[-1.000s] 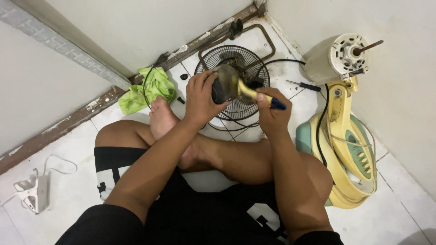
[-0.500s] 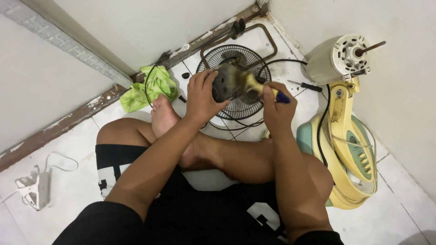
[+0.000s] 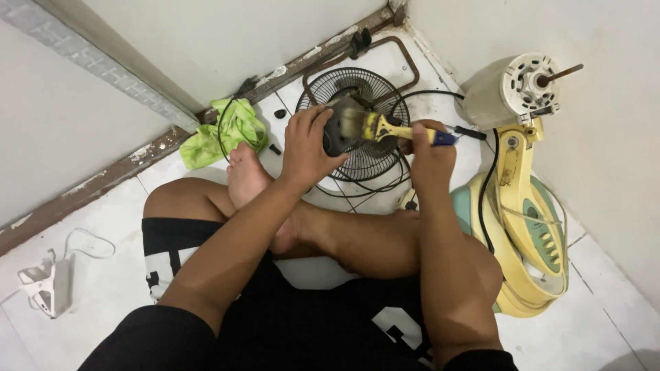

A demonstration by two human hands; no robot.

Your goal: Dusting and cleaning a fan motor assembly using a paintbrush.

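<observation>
Here, hands: left (image 3: 307, 145) gripping dark rounded part (image 3: 335, 130), right (image 3: 427, 152) bristly paintbrush (image 3: 385, 128).

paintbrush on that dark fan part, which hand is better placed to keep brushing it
Right. The right hand already grips the paintbrush by its handle, bristles against the dark fan part. The left hand is wrapped around that part, holding it above the fan grille, so it is likely better left steadying.
</observation>
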